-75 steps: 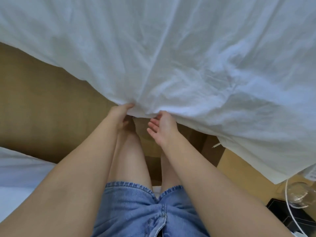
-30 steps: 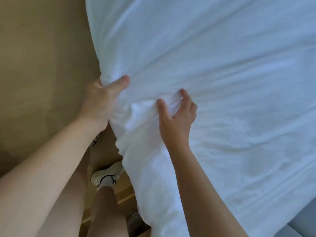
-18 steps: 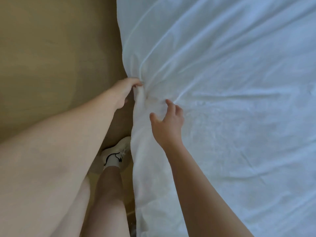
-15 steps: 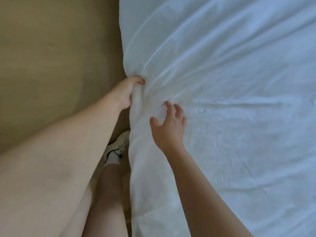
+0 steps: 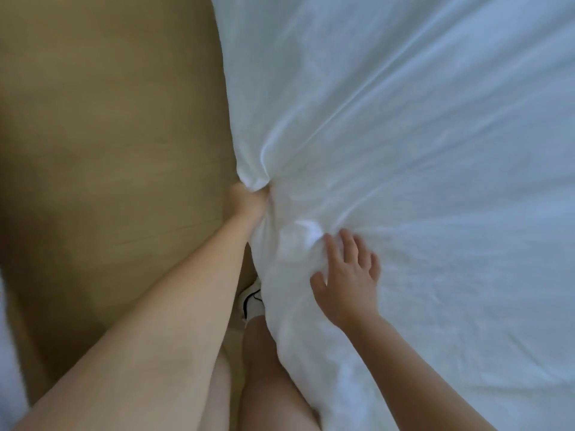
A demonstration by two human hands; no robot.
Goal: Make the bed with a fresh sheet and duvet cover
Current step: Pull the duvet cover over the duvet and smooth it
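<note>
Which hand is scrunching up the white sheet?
The left hand: it grips a bunch of the sheet at the edge. The right hand only rests on top, fingers spread.

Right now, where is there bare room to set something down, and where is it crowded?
Free: the broad stretch of sheet beyond the right hand, and the tan floor left of the sheet's edge. Crowded: the bunched folds between the left hand, which grips the edge, and the right hand, plus the gap by the shoe.
</note>
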